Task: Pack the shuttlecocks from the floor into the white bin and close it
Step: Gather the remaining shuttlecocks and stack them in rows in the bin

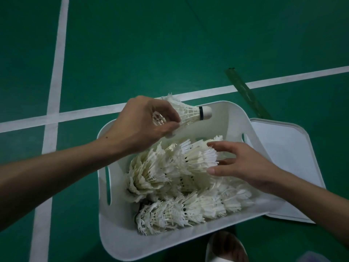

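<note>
head view: my left hand [143, 121] pinched a shuttlecock [190, 114] over the far rim of the bin [117, 241]. my right hand [245, 167], fingers spread and relaxed, touched the pile [160, 173] in the bin. i reckoned nesting it cork-first into a row kept room for the lid [283, 148], lying beside.

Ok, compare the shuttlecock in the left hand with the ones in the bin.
The held shuttlecock is up in the left hand, over the far rim of the white bin, cork bare; the binned shuttlecocks lie nested in rows, corks mostly hidden. Both are white and feathered.
</note>
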{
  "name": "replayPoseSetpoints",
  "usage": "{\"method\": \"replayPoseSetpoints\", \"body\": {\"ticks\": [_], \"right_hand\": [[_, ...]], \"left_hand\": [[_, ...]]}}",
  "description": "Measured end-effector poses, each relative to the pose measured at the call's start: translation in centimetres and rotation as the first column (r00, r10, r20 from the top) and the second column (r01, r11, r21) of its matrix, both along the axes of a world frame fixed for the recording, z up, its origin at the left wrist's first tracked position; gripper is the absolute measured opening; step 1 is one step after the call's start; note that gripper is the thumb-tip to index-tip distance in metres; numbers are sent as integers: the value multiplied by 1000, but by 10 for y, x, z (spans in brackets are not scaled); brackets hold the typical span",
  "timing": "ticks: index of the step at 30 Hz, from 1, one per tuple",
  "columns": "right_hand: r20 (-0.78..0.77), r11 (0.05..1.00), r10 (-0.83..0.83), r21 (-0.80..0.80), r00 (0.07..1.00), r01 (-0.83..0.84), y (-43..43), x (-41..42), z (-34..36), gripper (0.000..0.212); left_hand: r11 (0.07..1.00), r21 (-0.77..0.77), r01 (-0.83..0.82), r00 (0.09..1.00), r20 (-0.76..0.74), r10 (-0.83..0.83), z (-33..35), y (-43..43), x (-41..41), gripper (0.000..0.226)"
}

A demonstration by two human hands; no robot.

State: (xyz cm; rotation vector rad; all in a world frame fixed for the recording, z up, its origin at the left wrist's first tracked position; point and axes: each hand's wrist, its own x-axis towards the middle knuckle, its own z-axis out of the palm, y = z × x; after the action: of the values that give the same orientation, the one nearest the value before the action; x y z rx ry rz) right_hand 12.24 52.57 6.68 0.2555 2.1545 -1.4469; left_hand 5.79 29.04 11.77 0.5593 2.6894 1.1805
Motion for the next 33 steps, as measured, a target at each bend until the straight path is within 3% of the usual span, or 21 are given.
{"method": "replayPoseSetpoints", "body": {"ticks": [5, 11, 16, 24, 33], "right_hand": [[-22, 995, 20, 99, 1000, -18, 0, 0, 0, 56], [-84, 958, 105, 275, 991, -78, -8, -2, 1, 82], [-136, 973, 39, 229, 990, -6, 11, -9, 16, 98], [-257, 992, -107, -96, 960, 85, 15, -11, 31, 77], [-244, 991, -97, -118, 965, 70, 5, -14, 25, 66]], "left_hand": [[997, -44, 64, 998, 3, -64, -2, 3, 0, 9], [987, -96, 129, 988, -70, -136, -3, 10, -1, 9], [962, -190, 197, 970, -102, -219, -4, 11, -2, 11], [930, -223, 293, 916, -213, -340, -8, 23, -4, 14], [924, -185, 336, 888, -266, -376, -2, 41, -4, 19]]}}
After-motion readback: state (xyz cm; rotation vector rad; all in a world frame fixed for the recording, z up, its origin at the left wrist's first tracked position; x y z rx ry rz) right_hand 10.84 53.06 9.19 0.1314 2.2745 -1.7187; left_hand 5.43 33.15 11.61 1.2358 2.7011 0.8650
